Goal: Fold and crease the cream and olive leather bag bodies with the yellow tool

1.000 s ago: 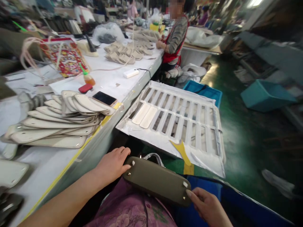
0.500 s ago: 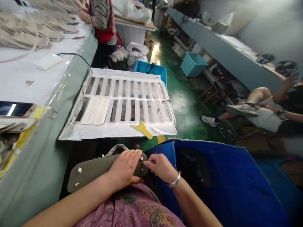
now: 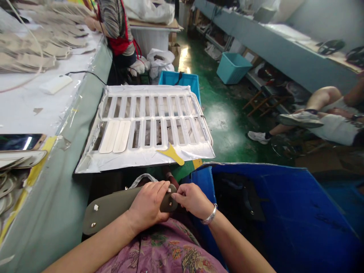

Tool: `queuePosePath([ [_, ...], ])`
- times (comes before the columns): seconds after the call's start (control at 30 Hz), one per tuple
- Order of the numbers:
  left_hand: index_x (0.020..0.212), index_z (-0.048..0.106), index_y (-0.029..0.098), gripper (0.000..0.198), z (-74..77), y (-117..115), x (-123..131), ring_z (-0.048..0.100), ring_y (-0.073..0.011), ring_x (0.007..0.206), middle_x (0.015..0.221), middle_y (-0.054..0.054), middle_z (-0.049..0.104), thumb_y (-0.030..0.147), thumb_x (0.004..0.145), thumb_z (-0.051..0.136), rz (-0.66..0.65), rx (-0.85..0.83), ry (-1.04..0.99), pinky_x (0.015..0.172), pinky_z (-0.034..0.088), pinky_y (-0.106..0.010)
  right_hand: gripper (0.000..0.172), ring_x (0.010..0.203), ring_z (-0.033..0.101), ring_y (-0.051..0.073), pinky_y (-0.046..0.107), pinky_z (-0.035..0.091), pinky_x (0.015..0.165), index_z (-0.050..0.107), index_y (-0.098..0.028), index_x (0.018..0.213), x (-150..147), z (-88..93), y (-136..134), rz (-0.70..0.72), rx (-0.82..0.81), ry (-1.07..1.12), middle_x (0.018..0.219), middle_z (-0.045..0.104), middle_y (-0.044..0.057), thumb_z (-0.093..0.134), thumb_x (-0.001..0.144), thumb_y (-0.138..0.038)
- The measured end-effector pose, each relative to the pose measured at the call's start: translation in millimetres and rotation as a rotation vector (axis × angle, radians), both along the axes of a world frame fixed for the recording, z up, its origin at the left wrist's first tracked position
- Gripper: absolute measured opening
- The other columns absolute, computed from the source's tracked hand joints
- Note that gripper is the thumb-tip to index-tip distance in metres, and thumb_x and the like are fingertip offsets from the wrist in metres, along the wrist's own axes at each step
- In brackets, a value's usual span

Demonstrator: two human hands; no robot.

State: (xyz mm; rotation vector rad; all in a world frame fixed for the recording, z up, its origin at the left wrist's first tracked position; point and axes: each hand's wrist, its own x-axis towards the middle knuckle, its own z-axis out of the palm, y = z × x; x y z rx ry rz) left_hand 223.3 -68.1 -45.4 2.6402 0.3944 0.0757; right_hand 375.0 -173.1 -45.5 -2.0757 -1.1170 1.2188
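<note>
Olive-green, round-ended oblong piece sits just nearside of the white slatted rack, left hand clasped over the piece's right part, right hand narrowed at its right end (can't tell if gripping), deep-blue open-topped bin at the rack's near right.

Olive bag, one; metal studs on its face, two; white tabs, two; cream strips, two; slatted frame, one; yellow forked piece, one; phone, one; silver bracelet, one

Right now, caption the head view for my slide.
Left hand holding a studded olive piece, right hand at its end, in front of a slotted white rack.
</note>
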Motion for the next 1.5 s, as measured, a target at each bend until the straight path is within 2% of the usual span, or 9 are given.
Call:
queuePosePath([
  [0.2, 0.125, 0.040, 0.010, 0.071, -3.5, -2, 2, 0.050, -0.0275, 0.103, 0.115, -0.014, 0.055, 0.024, 0.059, 0.061, 0.039, -0.016, -0.036, 0.094, 0.037, -0.042, 0.024, 0.048, 0.040, 0.007, 0.020, 0.024, 0.045, 0.049, -0.017, 0.054, 1, -1.9, 2, -0.013, 0.051, -0.109, 0.051, 0.049, -0.004, 0.058, 0.072, -0.031],
  [0.37, 0.112, 0.049, 0.012, 0.056, -2.9, -2, 9, 0.052, -0.0278, 0.097, 0.108, -0.013, 0.057, 0.027, 0.060, 0.059, 0.052, -0.043, 0.023, 0.090, 0.038, -0.042, 0.020, 0.053, 0.040, 0.008, 0.021, 0.029, 0.048, 0.043, -0.019, 0.066, -3, -15.3, -1, -0.146, 0.117, -0.052, 0.059, 0.047, -0.006, 0.057, 0.072, -0.031],
  [0.53, 0.118, 0.046, 0.011, 0.066, -0.7, -3, 10, 0.050, -0.0291, 0.103, 0.113, -0.014, 0.055, 0.036, 0.060, 0.065, 0.061, -0.045, 0.053, 0.096, 0.034, -0.044, 0.018, 0.059, 0.043, 0.010, 0.022, 0.037, 0.054, 0.040, -0.020, 0.076, -10, -23.3, -2, -0.198, 0.180, 0.028, 0.066, 0.045, -0.005, 0.055, 0.075, -0.031],
  [0.67, 0.136, 0.025, 0.015, 0.097, 15.3, 12, -28, 0.034, -0.0307, 0.124, 0.136, -0.015, 0.039, 0.060, 0.061, 0.064, 0.040, -0.035, -0.035, 0.107, 0.018, -0.049, 0.025, 0.066, 0.051, 0.014, 0.029, 0.046, 0.062, 0.044, -0.019, 0.093, -10, -18.9, -6, -0.145, 0.170, -0.074, 0.079, 0.052, 0.000, 0.052, 0.079, -0.038],
  [0.73, 0.137, 0.022, 0.018, 0.087, 25.2, 26, -64, 0.031, -0.0287, 0.127, 0.138, -0.013, 0.037, 0.059, 0.070, 0.058, 0.297, -0.013, -0.084, 0.107, 0.021, -0.048, 0.043, 0.079, 0.056, 0.019, 0.035, 0.049, 0.071, 0.041, -0.018, 0.112, -12, -14.1, -2, -0.142, 0.225, -0.262, 0.099, 0.054, 0.007, 0.054, 0.079, -0.043],
  [0.83, 0.126, 0.040, 0.020, 0.055, 29.7, 43, -124, 0.047, -0.0243, 0.111, 0.120, -0.009, 0.049, 0.047, 0.079, 0.052, 0.809, -0.060, -0.098, 0.096, 0.038, -0.041, 0.060, 0.112, 0.046, 0.025, 0.043, 0.041, 0.094, 0.031, -0.018, 0.130, -29, -0.7, 14, 0.054, 0.406, -0.523, 0.125, 0.045, 0.013, 0.053, 0.079, -0.043],
  [0.9, 0.120, 0.045, 0.020, 0.051, 23.1, 50, -154, 0.056, -0.0206, 0.090, 0.103, -0.006, 0.055, 0.046, 0.077, 0.054, 0.947, -0.199, -0.055, 0.082, 0.046, -0.036, 0.070, 0.124, 0.035, 0.027, 0.045, 0.033, 0.101, 0.026, -0.018, 0.136, -51, 9.0, 32, 0.316, 0.487, -0.595, 0.135, 0.038, 0.012, 0.056, 0.078, -0.043],
  [1.1, 0.115, 0.051, 0.019, 0.052, 0.7, 54, -179, 0.058, -0.0187, 0.074, 0.081, -0.001, 0.060, 0.046, 0.071, 0.060, 0.986, -0.603, -0.049, 0.068, 0.046, -0.030, 0.083, 0.125, 0.034, 0.029, 0.047, 0.027, 0.105, 0.033, -0.016, 0.135, -99, 11.6, 79, 0.710, 0.475, -0.577, 0.138, 0.038, 0.010, 0.061, 0.069, -0.058],
  [1.5, 0.110, 0.056, 0.017, 0.047, -9.7, 68, -183, 0.058, -0.0176, 0.075, 0.084, -0.003, 0.064, 0.043, 0.072, 0.062, 0.909, -0.849, -0.147, 0.064, 0.044, -0.025, 0.074, 0.102, 0.048, 0.028, 0.041, 0.038, 0.091, 0.044, -0.011, 0.121, -112, 13.4, 97, 0.712, 0.388, -0.520, 0.114, 0.052, 0.013, 0.070, 0.059, -0.042],
])
